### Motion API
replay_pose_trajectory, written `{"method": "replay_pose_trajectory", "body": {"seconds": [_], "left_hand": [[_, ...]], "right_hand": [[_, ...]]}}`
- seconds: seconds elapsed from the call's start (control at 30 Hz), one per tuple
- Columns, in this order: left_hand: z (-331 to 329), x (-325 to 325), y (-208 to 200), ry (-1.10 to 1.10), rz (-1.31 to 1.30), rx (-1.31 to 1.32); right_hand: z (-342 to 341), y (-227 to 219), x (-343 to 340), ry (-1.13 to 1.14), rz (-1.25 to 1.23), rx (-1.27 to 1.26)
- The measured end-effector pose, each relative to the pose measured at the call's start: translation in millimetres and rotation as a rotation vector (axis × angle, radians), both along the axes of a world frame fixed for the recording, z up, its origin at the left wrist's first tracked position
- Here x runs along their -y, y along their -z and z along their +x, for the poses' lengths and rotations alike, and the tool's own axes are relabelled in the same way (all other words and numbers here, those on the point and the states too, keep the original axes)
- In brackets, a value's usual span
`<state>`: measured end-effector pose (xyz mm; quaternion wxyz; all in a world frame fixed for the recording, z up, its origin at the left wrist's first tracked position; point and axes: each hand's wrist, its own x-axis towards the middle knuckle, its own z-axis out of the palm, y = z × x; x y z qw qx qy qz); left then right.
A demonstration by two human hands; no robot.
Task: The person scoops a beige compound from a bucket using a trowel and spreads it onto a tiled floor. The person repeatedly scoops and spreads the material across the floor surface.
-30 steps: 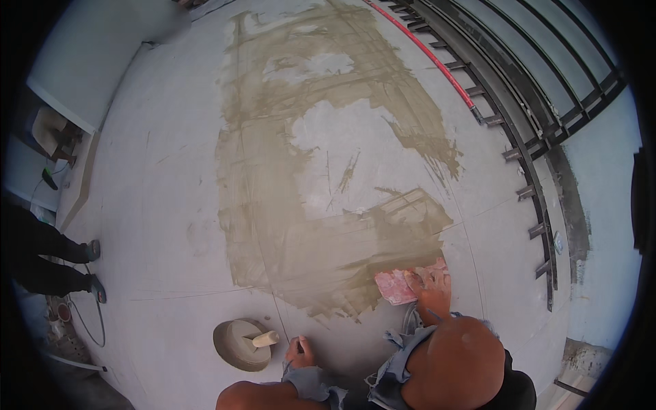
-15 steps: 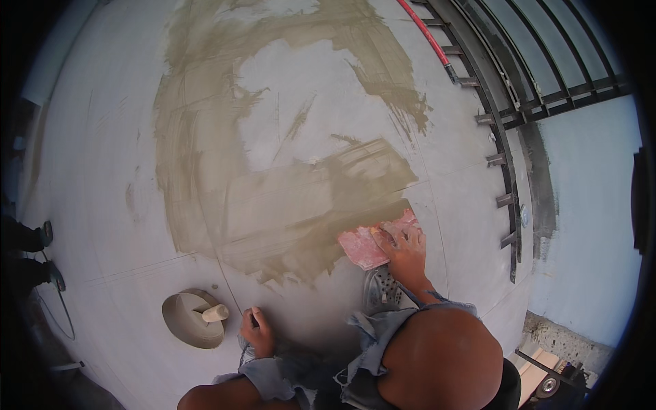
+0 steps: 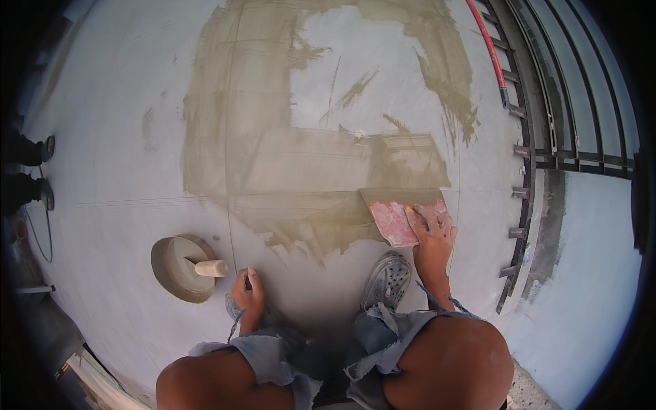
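Observation:
My right hand (image 3: 434,236) holds a flat, pinkish-red spreader (image 3: 395,224) against the floor, with fingers spread over its upper face. Its far edge meets a coat of greenish-grey paste (image 3: 301,160), smeared in a broad, uneven ring over the pale floor. My left hand (image 3: 247,292) is loosely curled near my left knee, thumb up, and nothing shows in it. Just left of that hand stands a round, shallow pan (image 3: 161,263) with paste inside. A tool with a pale, stubby handle (image 3: 211,268) rests in the pan, its handle over the rim.
A grey clog (image 3: 387,280) on my foot is close below the spreader. Along the right lie a dark metal frame with short crossbars (image 3: 523,191) and a red pole (image 3: 487,41). Another person's feet (image 3: 46,171) and a thin cable (image 3: 37,242) are at far left.
The view has turned and shifted, so the floor sits differently in it. My right hand has moved the spreader a little farther from me along the paste. My left hand stays curled.

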<state>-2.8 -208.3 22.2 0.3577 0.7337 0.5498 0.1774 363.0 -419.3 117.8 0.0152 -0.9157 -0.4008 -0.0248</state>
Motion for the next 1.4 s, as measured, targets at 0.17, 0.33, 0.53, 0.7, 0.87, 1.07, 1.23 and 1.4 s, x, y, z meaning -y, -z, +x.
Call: {"method": "replay_pose_trajectory", "body": {"seconds": [0.17,0.33,0.53,0.7,0.87,1.07,1.23,1.4], "left_hand": [[-13.9,-4.6,6.2,-0.029,-0.008,-0.054],[-3.5,-7.9,1.2,-0.035,0.100,0.012],[-6.6,-3.2,7.8,-0.086,0.077,0.032],[3.7,-1.8,7.9,-0.049,0.054,0.023],[-8.2,-1.9,6.7,-0.053,0.000,-0.024],[-7.3,-1.9,8.3,-0.038,0.039,0.022],[-3.2,-1.9,3.9,-0.045,-0.006,0.055],[-6.9,-4.2,7.2,-0.024,0.046,0.063]], "right_hand": [[32.5,-20.5,-49.0,-0.137,0.009,-0.029],[66.2,-30.6,-116.4,-0.450,0.052,0.028],[79.1,-16.9,-129.9,-0.667,-0.057,-0.044],[108.0,-53.0,-65.0,-0.557,-0.169,-0.096],[91.5,-97.8,-19.4,-0.017,0.066,-0.337],[95.2,-70.8,52.5,0.344,0.420,-0.514],[73.9,-6.4,66.2,0.582,0.736,-0.725],[55.5,41.8,18.5,0.534,0.775,-0.817]]}}
